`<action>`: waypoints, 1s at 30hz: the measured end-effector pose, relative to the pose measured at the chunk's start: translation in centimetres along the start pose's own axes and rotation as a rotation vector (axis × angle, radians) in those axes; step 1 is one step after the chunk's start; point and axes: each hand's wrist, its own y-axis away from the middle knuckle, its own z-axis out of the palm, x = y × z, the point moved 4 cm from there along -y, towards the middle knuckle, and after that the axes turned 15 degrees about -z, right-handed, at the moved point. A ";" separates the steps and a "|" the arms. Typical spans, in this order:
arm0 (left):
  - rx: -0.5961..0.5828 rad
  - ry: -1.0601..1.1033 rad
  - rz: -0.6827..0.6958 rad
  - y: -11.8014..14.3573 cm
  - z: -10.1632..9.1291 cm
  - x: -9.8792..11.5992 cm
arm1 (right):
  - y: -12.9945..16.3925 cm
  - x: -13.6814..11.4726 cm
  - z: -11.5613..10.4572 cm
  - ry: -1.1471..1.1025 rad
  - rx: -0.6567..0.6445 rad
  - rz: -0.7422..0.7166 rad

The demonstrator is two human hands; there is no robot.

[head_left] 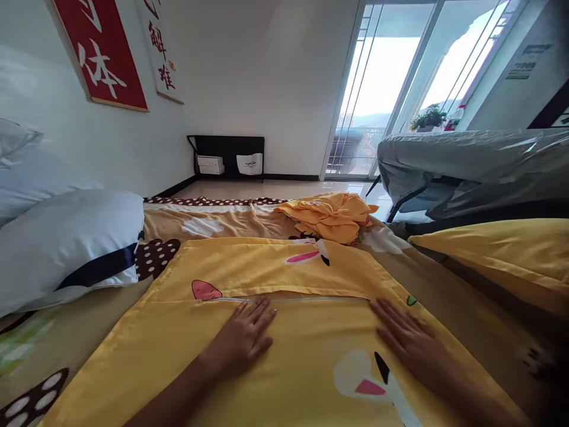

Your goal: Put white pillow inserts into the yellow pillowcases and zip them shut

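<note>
Both hands lying flat on yellow pillowcase on bed

I'm seeing the left hand (242, 335) resting palm down on the yellow pillowcase (275, 362), fingers spread out flat, gripping nothing. Its fingertips are touching the zipper seam (311, 298) that is running across the pillowcase. The right hand (411, 341) is lying flat too, palm down, fingers open and slightly fanned, holding nothing, sitting just past the right end of that seam. The two hands are well apart, with a bare stretch of yellow cloth lying between them.

The pillowcase is lying spread across the bed (213, 222), right in front of me in the middle of the view, showing pink and white cartoon prints. The bed sheet under it is showing tan with brown dotted patches.

A white pillow (62, 246) with a dark stripe is sitting at the left, touching the sheet and close to the pillowcase's left corner. A crumpled orange cloth (331, 216) is lying at the far edge of the bed. Another yellow cushion (498, 252) is showing at the right. A covered grey piece of furniture (466, 163) is standing by the glass door (382, 89). Red and white hangings (102, 53) are on the left wall
</note>
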 end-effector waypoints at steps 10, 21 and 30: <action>0.002 -0.008 -0.018 0.1 0.1 -0.1 | -3.7 -7.0 -2.9 0.040 0.206 0.039; 0.008 -0.053 -0.042 0.2 0.3 -0.1 | -3.5 -11.0 -2.1 -0.239 -0.001 -0.169; -0.017 -0.038 -0.037 0.5 0.0 0.0 | -0.6 3.2 -0.2 0.047 0.109 0.110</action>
